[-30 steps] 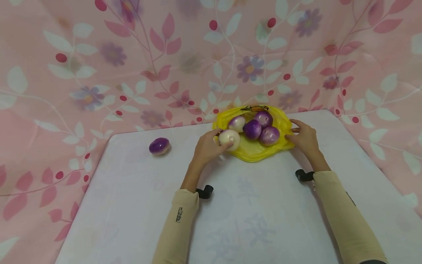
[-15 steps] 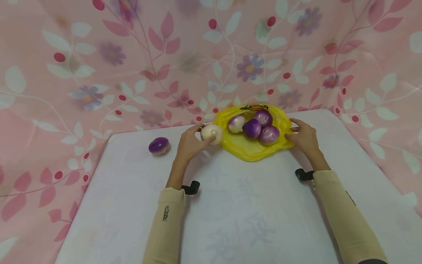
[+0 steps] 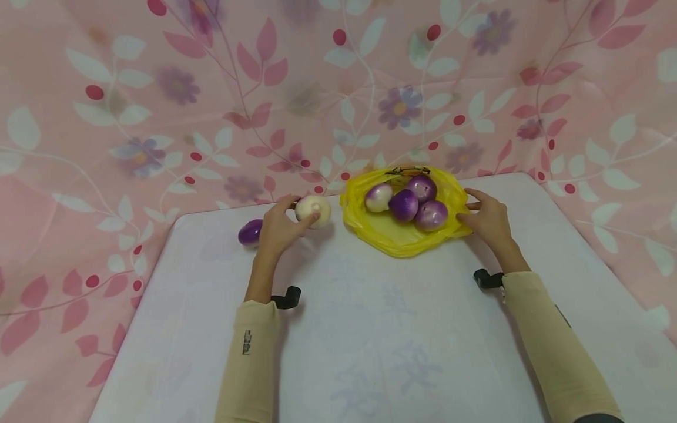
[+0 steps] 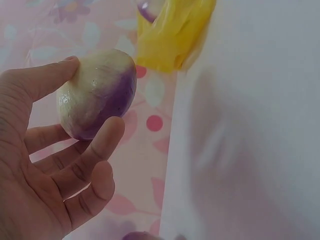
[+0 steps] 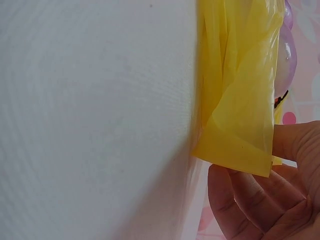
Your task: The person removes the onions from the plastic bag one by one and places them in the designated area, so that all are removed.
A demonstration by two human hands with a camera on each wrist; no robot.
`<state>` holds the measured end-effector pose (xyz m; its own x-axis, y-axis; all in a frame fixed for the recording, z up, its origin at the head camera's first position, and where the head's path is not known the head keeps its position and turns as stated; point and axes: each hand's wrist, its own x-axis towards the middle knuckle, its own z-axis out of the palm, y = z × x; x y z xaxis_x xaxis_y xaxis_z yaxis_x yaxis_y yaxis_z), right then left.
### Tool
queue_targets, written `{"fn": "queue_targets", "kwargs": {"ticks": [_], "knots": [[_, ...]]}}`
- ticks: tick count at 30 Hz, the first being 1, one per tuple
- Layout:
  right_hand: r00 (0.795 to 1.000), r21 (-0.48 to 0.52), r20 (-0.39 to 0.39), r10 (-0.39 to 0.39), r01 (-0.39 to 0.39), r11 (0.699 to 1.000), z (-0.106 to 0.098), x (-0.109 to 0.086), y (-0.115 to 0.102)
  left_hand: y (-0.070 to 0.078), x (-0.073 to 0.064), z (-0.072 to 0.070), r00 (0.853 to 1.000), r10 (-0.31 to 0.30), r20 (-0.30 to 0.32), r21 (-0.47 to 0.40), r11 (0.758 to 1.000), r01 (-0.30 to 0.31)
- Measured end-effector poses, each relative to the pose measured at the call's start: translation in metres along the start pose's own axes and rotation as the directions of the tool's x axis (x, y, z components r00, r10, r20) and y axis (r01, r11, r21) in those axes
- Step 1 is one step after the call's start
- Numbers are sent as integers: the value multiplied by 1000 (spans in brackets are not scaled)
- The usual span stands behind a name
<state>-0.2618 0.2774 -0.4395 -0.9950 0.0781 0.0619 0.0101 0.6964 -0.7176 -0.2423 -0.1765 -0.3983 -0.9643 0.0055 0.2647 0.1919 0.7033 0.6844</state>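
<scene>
My left hand (image 3: pixel 281 228) holds a white-and-purple turnip (image 3: pixel 315 211) between thumb and curled fingers, left of the yellow bag and above the table. The left wrist view shows the turnip's (image 4: pixel 100 95) white side blending into purple. On the right, my right hand (image 3: pixel 489 217) pinches the side of a yellow plastic bag (image 3: pixel 388 239), its thumb at the rim. Close up, the bag's folded edge (image 5: pixel 240 145) lies at the fingertips. Several glossy turnips (image 3: pixel 404 205) sit inside the open bag. Another purple turnip (image 3: pixel 248 233) lies on the table, partly behind my left hand.
A white-covered table (image 3: pixel 359 329) with faint printed marks spreads beneath both arms. Behind its back edge hangs a pink flowered cloth (image 3: pixel 296 106). A black wrist-worn piece (image 3: pixel 287 298) juts from the left sleeve, a similar black piece (image 3: pixel 488 279) from the right.
My left hand has carried the turnip leftward out from over the bag, toward the lone purple turnip and now partly covering it. The right hand stays at the bag's side.
</scene>
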Motion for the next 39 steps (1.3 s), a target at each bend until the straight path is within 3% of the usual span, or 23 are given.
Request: {"fn": "queue_targets", "kwargs": {"ticks": [11, 27, 39], "knots": [[1000, -1, 3, 8, -8, 1000, 0, 0, -1, -10, 0, -31, 999, -41, -27, 4, 999, 42], [1000, 1, -12, -14, 14, 1000, 0, -2, 1, -26, 3, -76, 988, -72, -137, 37, 996, 77], [1000, 3, -15, -22, 22, 1000, -2, -2, -1, -41, -7, -99, 971, -160, -177, 1, 987, 163]]}}
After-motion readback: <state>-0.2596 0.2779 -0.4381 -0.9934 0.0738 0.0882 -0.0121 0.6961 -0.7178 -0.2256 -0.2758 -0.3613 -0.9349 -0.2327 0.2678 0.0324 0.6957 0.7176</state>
